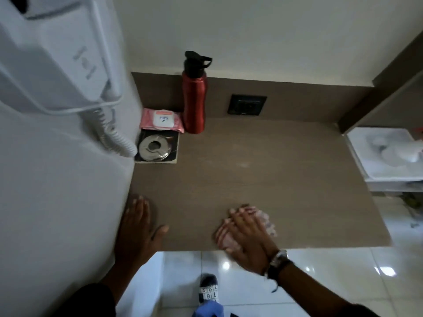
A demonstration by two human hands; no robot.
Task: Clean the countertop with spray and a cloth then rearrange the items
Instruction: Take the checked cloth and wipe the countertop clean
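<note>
My right hand [247, 234] presses flat on a pink and white cloth [266, 221] near the front edge of the brown wooden countertop [251, 170]. My left hand [137, 229] lies flat on the counter's front left corner, fingers apart, holding nothing. At the back left stand a red metal bottle [194, 104] with a black cap, a pink pack of wipes [161, 120] and a round steel lid on a dark square tray [155, 147]. No spray bottle is in view.
A white wall phone with a coiled cord [114, 133] hangs on the left wall above the tray. A black socket plate [247, 105] sits in the back panel. A white sink [389, 152] lies to the right. Glossy floor tiles and my foot show below the counter.
</note>
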